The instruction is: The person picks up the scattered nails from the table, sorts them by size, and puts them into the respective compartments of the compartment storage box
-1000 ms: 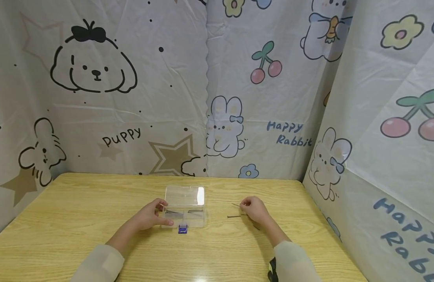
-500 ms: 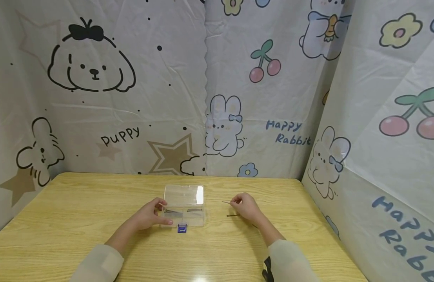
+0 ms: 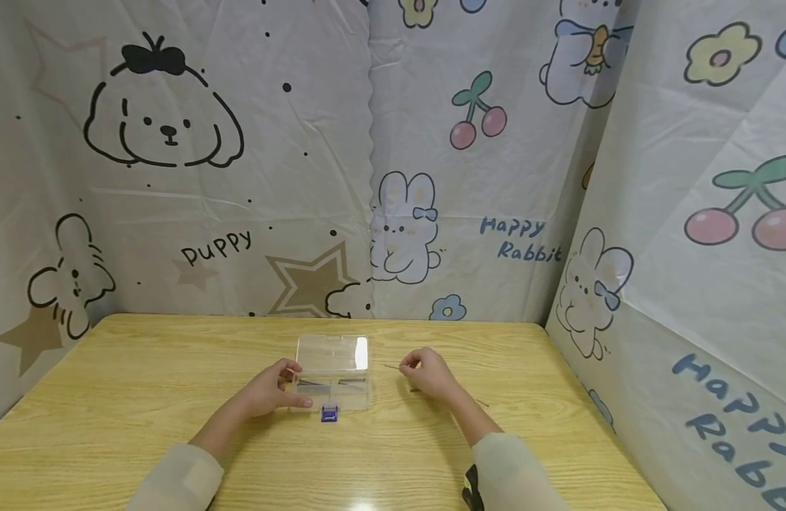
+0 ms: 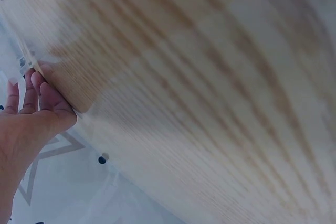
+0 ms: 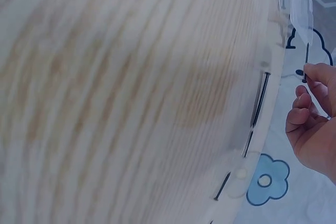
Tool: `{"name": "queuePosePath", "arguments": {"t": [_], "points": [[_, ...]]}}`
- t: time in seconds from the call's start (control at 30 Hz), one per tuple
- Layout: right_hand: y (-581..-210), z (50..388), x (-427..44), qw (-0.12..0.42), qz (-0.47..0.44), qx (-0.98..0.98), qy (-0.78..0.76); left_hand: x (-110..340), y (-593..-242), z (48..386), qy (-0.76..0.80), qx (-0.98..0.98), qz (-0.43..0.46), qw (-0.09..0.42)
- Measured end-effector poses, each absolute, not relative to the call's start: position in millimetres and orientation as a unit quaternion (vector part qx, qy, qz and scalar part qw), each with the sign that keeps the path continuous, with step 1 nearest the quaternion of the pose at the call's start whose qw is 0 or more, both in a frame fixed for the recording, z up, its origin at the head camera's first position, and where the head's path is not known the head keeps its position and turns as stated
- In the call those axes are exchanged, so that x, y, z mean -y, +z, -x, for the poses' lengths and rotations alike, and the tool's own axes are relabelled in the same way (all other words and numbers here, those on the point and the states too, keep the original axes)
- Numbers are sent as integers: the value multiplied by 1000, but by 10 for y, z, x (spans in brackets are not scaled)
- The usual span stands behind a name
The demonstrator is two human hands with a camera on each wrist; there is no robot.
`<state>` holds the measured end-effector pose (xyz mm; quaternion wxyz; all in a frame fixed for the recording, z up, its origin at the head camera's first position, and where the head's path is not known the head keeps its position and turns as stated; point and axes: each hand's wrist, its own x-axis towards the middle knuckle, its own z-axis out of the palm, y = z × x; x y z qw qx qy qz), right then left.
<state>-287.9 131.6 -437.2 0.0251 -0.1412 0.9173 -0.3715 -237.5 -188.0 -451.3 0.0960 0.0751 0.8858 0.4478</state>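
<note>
A clear plastic box [image 3: 349,401] with its lid raised stands mid-table, nails [image 3: 351,382] lying in its compartments. The left hand [image 3: 268,392] grips the box's left side, thumb at the front and fingers behind; in the left wrist view that hand [image 4: 31,119] is at the left edge. Right of the box, the right hand [image 3: 431,374] pinches a thin nail [image 3: 391,366] between thumb and fingertips, its free end towards the box. In the right wrist view the right hand [image 5: 315,124] holds the nail [image 5: 307,59] above the table.
Several loose nails lie on the wooden table [image 3: 290,468]: one [image 3: 482,403] right of the right forearm, one [image 3: 414,389] partly behind the right hand, more in the right wrist view, such as a long nail [image 5: 261,99]. A patterned curtain [image 3: 303,177] hangs behind the table.
With the nail pinched in it, the right hand has moved left towards the box. Both the left hand and the box have stayed in place.
</note>
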Motion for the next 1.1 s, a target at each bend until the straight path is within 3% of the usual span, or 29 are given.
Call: {"name": "queuePosePath", "arguments": {"t": [1.1], "points": [[-4376,2846,-890,42,183,-913,-362,1877,-4533,2385,453,-883,-64,102]]}}
